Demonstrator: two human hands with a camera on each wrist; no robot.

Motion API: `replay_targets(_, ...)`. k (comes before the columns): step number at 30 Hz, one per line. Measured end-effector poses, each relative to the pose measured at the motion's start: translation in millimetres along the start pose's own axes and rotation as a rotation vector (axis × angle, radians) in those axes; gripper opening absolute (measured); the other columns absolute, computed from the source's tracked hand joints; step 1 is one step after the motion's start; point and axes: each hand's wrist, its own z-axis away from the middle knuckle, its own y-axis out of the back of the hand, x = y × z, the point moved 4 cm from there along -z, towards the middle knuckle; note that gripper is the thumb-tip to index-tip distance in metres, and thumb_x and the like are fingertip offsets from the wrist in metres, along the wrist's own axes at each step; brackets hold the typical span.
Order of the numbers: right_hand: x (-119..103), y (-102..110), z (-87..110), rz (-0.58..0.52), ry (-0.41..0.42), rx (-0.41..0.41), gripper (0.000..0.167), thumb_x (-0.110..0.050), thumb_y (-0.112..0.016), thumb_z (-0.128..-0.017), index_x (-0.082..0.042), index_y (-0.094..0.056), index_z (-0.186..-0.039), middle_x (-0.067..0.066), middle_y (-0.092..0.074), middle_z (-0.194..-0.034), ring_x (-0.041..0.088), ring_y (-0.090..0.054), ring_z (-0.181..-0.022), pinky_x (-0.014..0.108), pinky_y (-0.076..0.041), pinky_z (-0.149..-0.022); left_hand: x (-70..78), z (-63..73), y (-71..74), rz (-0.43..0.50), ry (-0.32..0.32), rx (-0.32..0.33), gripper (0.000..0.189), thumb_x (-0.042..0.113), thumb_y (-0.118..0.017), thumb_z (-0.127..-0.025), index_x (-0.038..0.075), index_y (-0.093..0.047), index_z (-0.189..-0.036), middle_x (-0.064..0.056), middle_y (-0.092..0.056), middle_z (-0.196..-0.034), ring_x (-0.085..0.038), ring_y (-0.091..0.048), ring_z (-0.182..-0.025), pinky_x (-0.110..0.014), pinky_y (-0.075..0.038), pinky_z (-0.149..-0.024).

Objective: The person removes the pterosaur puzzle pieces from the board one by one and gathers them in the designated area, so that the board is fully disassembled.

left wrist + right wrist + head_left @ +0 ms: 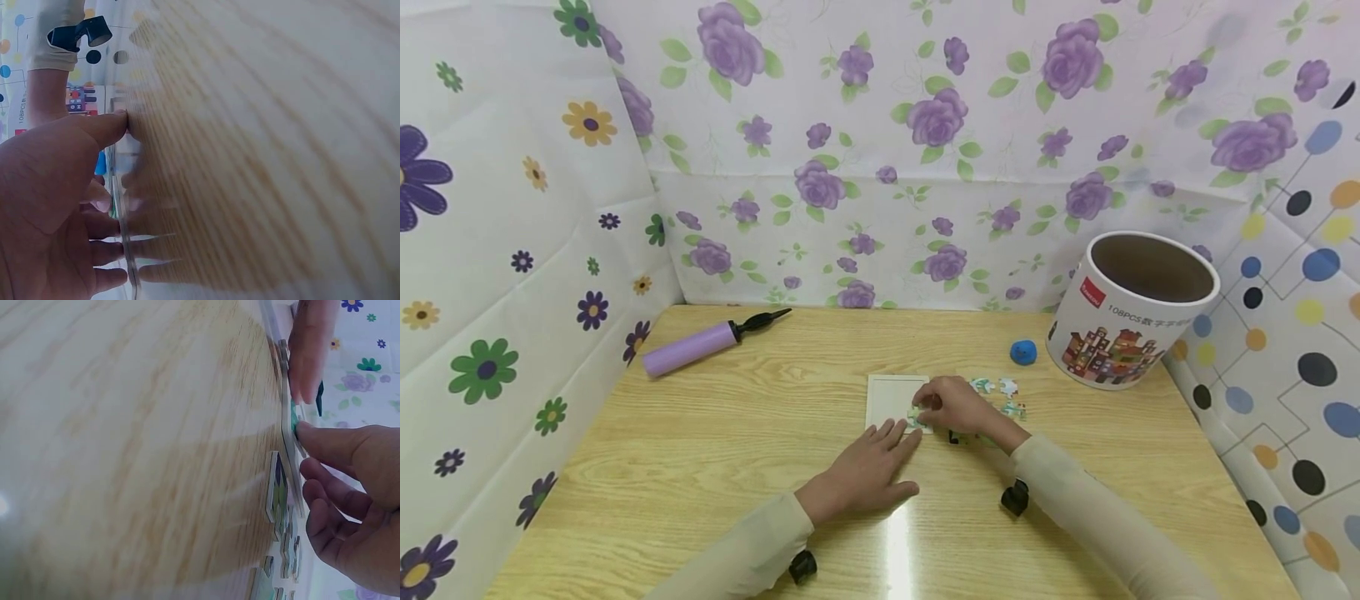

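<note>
A small square white puzzle tray (887, 398) lies on the table, with a green-and-white jigsaw piece (914, 415) in its lower right corner. My right hand (961, 406) pinches at this piece with thumb and curled fingers; in the right wrist view the thumb (315, 439) is down on its green surface. My left hand (867, 469) lies flat with straight, spread fingers, their tips at the tray's near edge. Several loose jigsaw pieces (1008, 387) lie right of the tray, some partly hidden beneath my right hand and forearm.
A large white printed bucket (1127, 321) stands at the back right of the wooden table (760, 450). Beside it sits a small blue object (1023, 352). At the back left lies a purple hand pump (700, 346) with a black nozzle. Patterned cloths surround the table on three sides.
</note>
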Motion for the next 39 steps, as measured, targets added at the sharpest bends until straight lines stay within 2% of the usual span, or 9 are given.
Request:
replay_targets(7,1,1,1.9,-0.060,-0.009,0.032,0.015,-0.015,-0.078,-0.092,-0.014,-0.077,-0.106,-0.009,-0.070,-0.088,0.005,-0.063,-0.078,0.028,-0.055,-0.072,-0.6,-0.3,1.2,-0.008,0.009,-0.002,0.082,0.058,-0.046,-0.104,0.000,-0.030,-0.160,-0.018,-0.030,-0.165,-0.034,-0.029,-0.152,-0.043,-0.027,-0.123)
replay_targets(13,2,6,7.2,-0.154,-0.032,0.047,0.014,-0.013,-0.077,-0.093,-0.015,-0.077,-0.107,-0.007,-0.071,-0.090,0.008,-0.067,-0.082,0.031,-0.058,-0.075,-1.7,-0.4,1.1,0.006,0.010,0.001,0.081,0.058,-0.047,-0.104,0.001,-0.032,-0.159,-0.017,-0.031,-0.164,-0.033,-0.030,-0.152,-0.042,-0.027,-0.123)
replay_targets(20,8,15,15.4,-0.167,-0.038,0.079,0.014,-0.017,-0.076,-0.094,-0.017,-0.077,-0.108,-0.005,-0.071,-0.095,0.011,-0.069,-0.087,0.034,-0.059,-0.079,-2.9,-1.3,0.4,-0.004,0.010,0.006,0.081,0.060,-0.046,-0.103,0.003,-0.033,-0.159,-0.016,-0.032,-0.164,-0.032,-0.030,-0.152,-0.041,-0.027,-0.123)
replay_targets(24,11,23,25.9,-0.168,-0.050,0.095,0.014,-0.017,-0.076,-0.094,-0.017,-0.077,-0.108,-0.004,-0.072,-0.096,0.013,-0.071,-0.088,0.034,-0.060,-0.079,-2.5,-1.2,0.4,-0.004,0.010,0.009,0.081,0.060,-0.046,-0.103,0.003,-0.034,-0.159,-0.016,-0.033,-0.164,-0.032,-0.030,-0.152,-0.040,-0.026,-0.124)
replay_targets(31,26,37,48.3,-0.162,-0.081,0.142,0.019,-0.015,-0.078,-0.092,-0.009,-0.078,-0.110,-0.002,-0.073,-0.095,0.013,-0.072,-0.085,0.035,-0.060,-0.077,-2.6,-0.6,-0.6,0.003,0.014,0.015,0.081,0.060,-0.047,-0.103,0.003,-0.034,-0.159,-0.016,-0.033,-0.164,-0.032,-0.030,-0.152,-0.040,-0.026,-0.124)
replay_targets(39,47,49,76.5,-0.113,-0.129,0.194,0.014,-0.015,-0.077,-0.092,-0.013,-0.079,-0.106,-0.003,-0.074,-0.094,0.010,-0.070,-0.083,0.032,-0.060,-0.075,-3.0,-0.6,-3.2,-0.030,0.008,0.018,0.082,0.061,-0.045,-0.103,0.003,-0.033,-0.160,-0.015,-0.032,-0.165,-0.031,-0.029,-0.153,-0.040,-0.026,-0.123)
